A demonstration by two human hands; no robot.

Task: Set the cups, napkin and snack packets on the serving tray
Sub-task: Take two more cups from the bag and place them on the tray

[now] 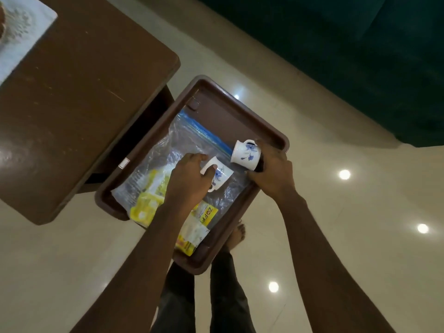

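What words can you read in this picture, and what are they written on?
"ZOFF": on the yellow packet lying in the serving tray.
Other yellow packets: the print is too blurred to read.
White sticker by the tray's rim: too small to read.
Left cup and right cup: only blue flowers, no words.

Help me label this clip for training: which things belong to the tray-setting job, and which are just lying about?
Job: serving tray; flowered cup in the left hand; second cup in the right hand; clear zip bag holding yellow snack packets.
Lying about: brown table; white cloth on its corner, possibly the napkin; dark green furniture.
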